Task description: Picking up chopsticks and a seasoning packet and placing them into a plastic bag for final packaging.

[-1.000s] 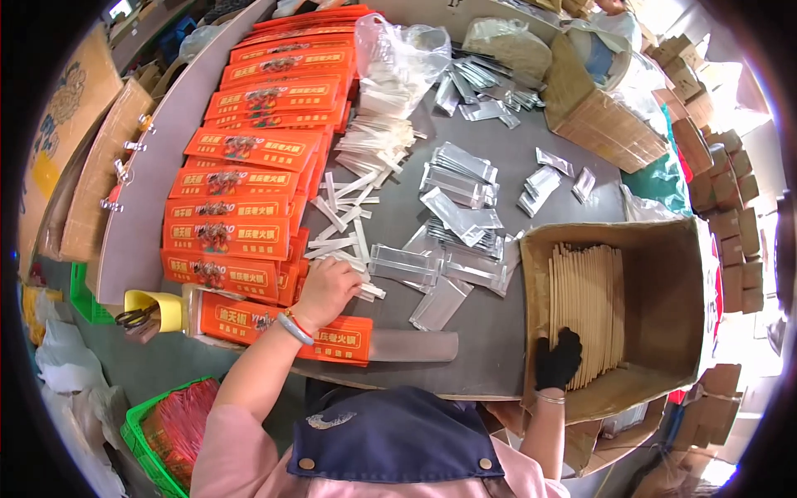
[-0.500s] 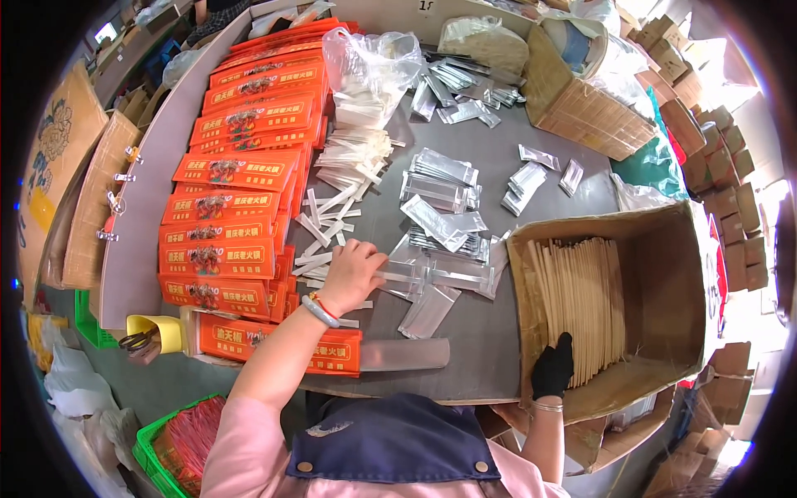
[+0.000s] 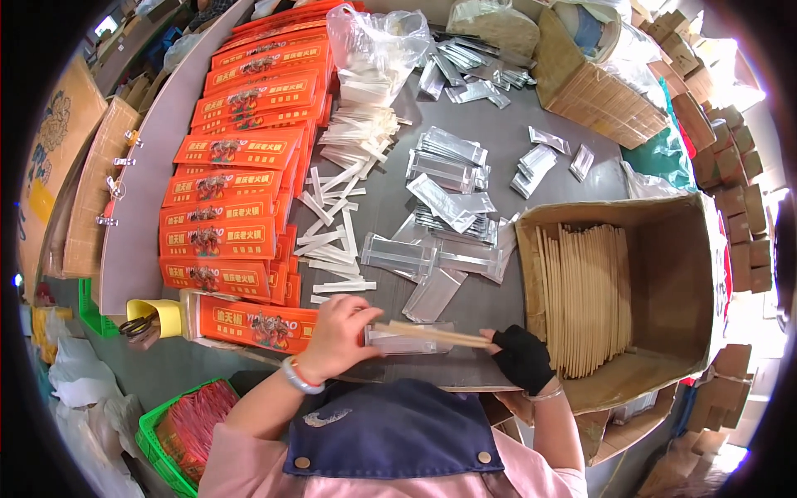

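My right hand (image 3: 521, 358), in a black fingerless glove, grips a pair of wooden chopsticks (image 3: 444, 335) by one end. They point left across the front of the table, slightly blurred. My bare left hand (image 3: 336, 336) is by their far tips, its thumb and forefinger apart. Below it lies a red printed paper sleeve (image 3: 249, 325), partly covered by the hand. A clear plastic sleeve (image 3: 407, 342) rests flat beneath the chopsticks. Many more chopsticks (image 3: 585, 299) stand packed in a cardboard box (image 3: 668, 290) beside my right hand.
Overlapping red sleeves (image 3: 220, 236) cover the table's left side. Next to them are loose white paper strips (image 3: 336, 236) and silvery flat packets (image 3: 452, 212). A yellow holder (image 3: 170, 318) with scissors hangs at the front left corner. Another cardboard box (image 3: 594, 100) stands at the back right.
My right hand has left the chopstick box and come left with a pair of chopsticks. My left hand has moved down from the packets and strips to the front edge.
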